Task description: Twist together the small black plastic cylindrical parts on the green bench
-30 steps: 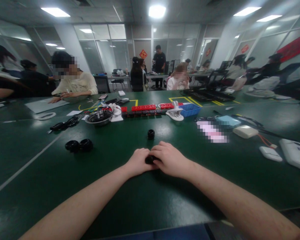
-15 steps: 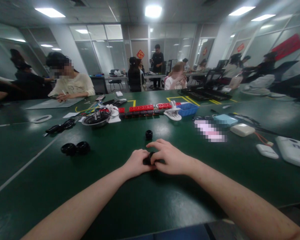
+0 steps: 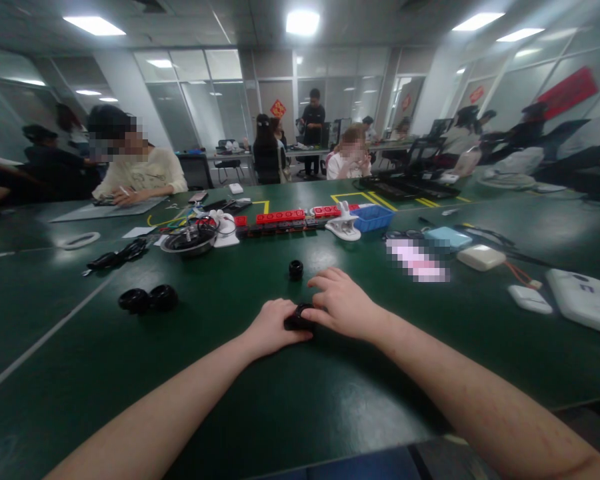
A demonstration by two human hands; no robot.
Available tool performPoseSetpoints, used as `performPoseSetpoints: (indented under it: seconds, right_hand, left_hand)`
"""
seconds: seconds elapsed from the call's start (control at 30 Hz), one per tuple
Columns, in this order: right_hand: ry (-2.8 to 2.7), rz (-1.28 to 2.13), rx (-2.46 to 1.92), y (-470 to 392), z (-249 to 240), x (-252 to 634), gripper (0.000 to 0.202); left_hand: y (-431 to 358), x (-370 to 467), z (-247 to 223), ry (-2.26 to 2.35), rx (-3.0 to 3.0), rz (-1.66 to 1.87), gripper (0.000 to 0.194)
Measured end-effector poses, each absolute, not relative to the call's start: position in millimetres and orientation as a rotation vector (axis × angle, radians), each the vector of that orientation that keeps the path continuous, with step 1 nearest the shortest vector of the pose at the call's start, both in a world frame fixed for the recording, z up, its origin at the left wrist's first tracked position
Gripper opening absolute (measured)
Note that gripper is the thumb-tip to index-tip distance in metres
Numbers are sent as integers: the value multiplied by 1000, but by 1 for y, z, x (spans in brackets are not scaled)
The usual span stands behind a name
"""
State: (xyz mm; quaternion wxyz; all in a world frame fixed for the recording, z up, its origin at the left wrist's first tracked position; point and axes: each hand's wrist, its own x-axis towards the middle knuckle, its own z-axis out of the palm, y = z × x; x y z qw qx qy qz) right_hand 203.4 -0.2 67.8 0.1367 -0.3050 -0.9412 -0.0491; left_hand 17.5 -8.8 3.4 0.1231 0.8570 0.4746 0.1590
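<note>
My left hand [image 3: 274, 325] grips a glossy black round object [image 3: 298, 318] on the green table, fingers behind it and thumb in front. My right hand [image 3: 343, 301] is at the object's right side, its thumb against the top edge and its fingers spread apart above the table. Just beyond the hands stands a small black round piece [image 3: 295, 270]. Two more black rounded pieces [image 3: 149, 299] sit side by side on the left part of the table.
Farther back are a metal bowl [image 3: 189, 243] with cables, a red and black strip [image 3: 280, 218], a white clamp [image 3: 345, 223] and a blue basket [image 3: 375, 218]. White devices [image 3: 585, 299] lie at right. Across the table sits a person [image 3: 140, 167].
My right hand's fingers have lifted and spread, and its thumb now rests on the black object's edge. My left hand keeps its grip. The view has shifted slightly.
</note>
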Motion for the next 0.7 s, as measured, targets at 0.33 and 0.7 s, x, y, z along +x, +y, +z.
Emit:
performPoseSetpoints:
  seconds: [0.33, 0.7]
  right_hand:
    - [-2734, -180, -944, -7, 53, 192, 61]
    - [-2729, -61, -971, -9, 51, 189, 62]
  left_hand:
    - [-6, 18, -1, 1388, 2520, 454, 36]
    - [-7, 18, 1, 1395, 2507, 460, 34]
